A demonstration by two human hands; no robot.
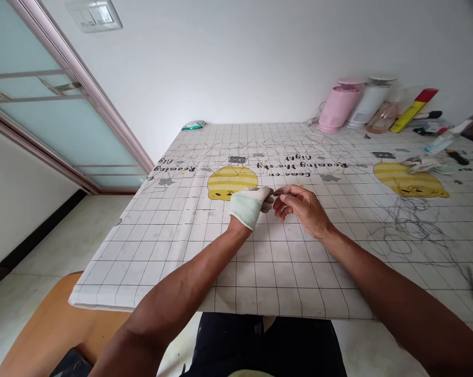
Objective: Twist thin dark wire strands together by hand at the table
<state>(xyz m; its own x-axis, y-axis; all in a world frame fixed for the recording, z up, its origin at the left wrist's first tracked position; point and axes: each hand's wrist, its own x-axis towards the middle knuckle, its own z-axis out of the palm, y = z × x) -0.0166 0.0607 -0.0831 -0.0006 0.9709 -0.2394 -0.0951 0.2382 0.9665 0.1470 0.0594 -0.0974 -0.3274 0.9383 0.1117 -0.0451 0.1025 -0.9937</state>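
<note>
My left hand [252, 205] wears a pale glove with grey fingertips and is held above the middle of the checked tablecloth [189, 230]. Its fingers are curled together, thumb against forefinger. Just to its right is my bare right hand [297, 207], its thumb and forefinger pinched and the other fingers bent. The fingertips of both hands nearly meet. Whatever is between them is too small to make out. A loose tangle of thin dark thread or wire [413, 230] lies to the right of my right hand.
At the back right stand a pink cylinder [339, 107], a white cylinder [370, 102], a clear bottle [382, 118] and a yellow-and-red box [414, 111]. A crumpled glove [432, 163] lies at the right. A green packet [194, 125] sits at the back left corner.
</note>
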